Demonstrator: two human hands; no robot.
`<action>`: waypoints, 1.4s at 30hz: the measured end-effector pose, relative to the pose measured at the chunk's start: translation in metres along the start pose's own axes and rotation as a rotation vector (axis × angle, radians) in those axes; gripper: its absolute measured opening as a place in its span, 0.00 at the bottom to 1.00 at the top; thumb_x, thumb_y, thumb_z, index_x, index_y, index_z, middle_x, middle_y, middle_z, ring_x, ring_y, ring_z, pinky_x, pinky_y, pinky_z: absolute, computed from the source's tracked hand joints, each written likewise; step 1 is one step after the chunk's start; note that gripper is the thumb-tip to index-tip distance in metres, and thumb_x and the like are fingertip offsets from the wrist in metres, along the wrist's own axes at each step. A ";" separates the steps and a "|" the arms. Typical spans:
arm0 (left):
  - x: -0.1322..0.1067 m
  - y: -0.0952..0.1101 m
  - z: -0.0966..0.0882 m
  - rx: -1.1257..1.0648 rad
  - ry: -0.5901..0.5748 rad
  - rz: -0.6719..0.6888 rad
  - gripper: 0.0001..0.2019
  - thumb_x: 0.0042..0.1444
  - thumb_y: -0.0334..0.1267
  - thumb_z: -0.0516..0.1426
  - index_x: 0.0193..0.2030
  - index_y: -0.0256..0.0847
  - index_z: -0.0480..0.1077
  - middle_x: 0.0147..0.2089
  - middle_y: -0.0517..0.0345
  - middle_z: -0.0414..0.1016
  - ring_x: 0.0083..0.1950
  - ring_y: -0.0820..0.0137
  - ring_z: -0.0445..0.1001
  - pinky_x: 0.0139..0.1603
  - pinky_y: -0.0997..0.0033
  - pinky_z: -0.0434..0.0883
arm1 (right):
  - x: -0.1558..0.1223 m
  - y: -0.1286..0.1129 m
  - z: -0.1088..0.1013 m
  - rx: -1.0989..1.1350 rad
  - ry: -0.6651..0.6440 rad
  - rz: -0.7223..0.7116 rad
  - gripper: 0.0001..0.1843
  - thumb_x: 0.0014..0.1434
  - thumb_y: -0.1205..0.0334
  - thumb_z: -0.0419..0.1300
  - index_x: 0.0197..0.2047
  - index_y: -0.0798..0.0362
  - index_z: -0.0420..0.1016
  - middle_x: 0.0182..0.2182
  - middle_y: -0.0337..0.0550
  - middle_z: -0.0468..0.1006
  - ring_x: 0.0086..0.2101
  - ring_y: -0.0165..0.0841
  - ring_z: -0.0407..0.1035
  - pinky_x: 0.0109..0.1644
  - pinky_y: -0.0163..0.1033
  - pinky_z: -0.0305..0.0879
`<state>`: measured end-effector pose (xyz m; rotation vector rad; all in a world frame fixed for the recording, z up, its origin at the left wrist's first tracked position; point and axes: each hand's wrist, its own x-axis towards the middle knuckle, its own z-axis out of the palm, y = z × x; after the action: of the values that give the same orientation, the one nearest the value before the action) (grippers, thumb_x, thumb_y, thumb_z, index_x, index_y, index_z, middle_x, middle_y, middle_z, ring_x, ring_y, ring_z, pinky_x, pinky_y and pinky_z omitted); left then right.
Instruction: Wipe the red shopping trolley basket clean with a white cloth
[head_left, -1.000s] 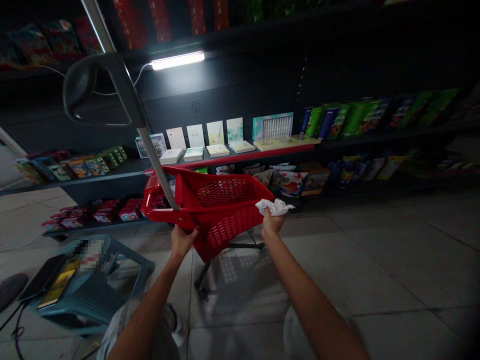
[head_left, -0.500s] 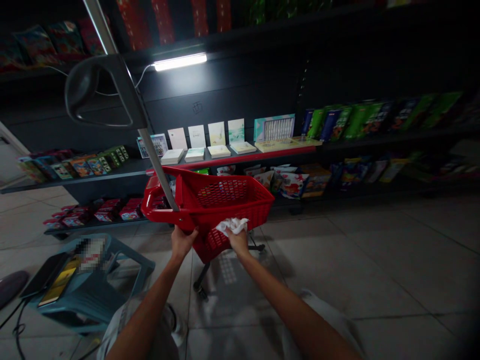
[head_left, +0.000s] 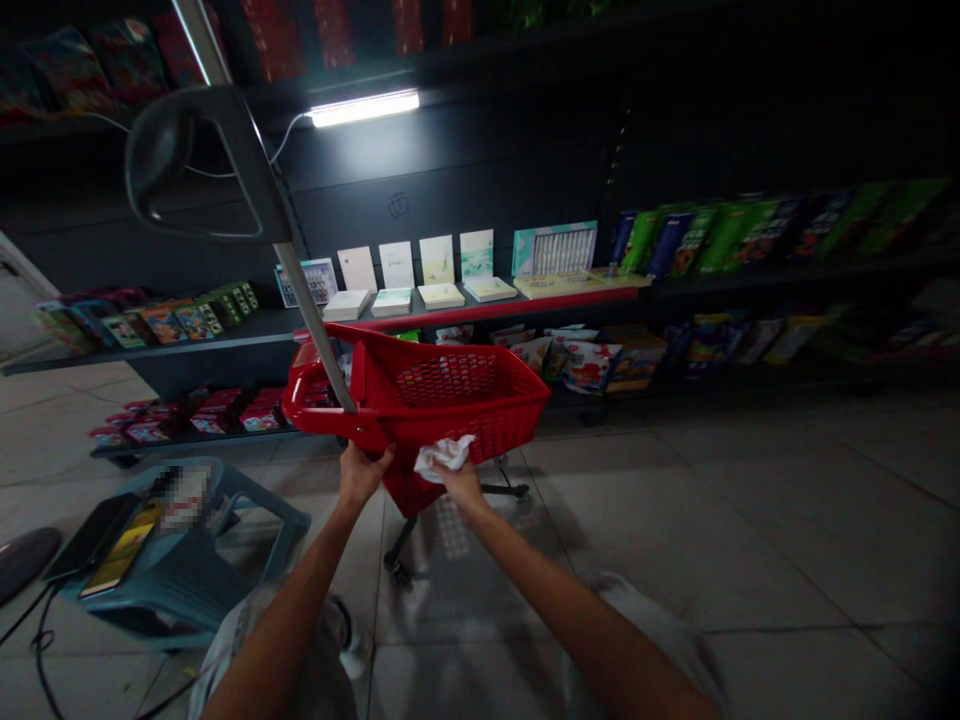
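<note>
A small red plastic shopping cart (head_left: 480,400) with a perforated basket stands in front of me. My left hand (head_left: 362,478) grips its lower near edge, with the thumb on the red side and the other fingers mostly hidden behind. In my right hand (head_left: 461,487) is a crumpled white cloth (head_left: 444,458), pressed against the basket's near side wall. A metal pole (head_left: 319,325) rises from the cart's handle end and carries a dark grey loop handle (head_left: 199,165).
Behind the cart runs a dark shelf unit (head_left: 405,322) with booklets, boxes and snack bags. A lit tube lamp (head_left: 365,109) hangs above. At left, a blue-grey plastic stool (head_left: 187,570) bears a phone (head_left: 120,550) and a black device with cables.
My right hand has slid the white cloth leftward along the basket's side, closer to my left hand. The left hand keeps its hold, and the view has shifted slightly.
</note>
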<state>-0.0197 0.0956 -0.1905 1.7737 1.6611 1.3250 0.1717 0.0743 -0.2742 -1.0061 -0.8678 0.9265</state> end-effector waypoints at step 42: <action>0.014 -0.032 0.013 -0.398 -0.037 -0.093 0.27 0.40 0.49 0.71 0.45 0.37 0.74 0.43 0.51 0.83 0.41 0.61 0.80 0.43 0.61 0.78 | 0.056 -0.072 -0.091 0.335 0.422 0.134 0.31 0.36 0.67 0.76 0.46 0.51 0.77 0.41 0.41 0.83 0.36 0.33 0.80 0.38 0.38 0.80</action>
<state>-0.0290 0.1203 -0.2172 1.4619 1.3285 1.4500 0.2904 0.0807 -0.2237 -0.9269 -0.2828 0.8922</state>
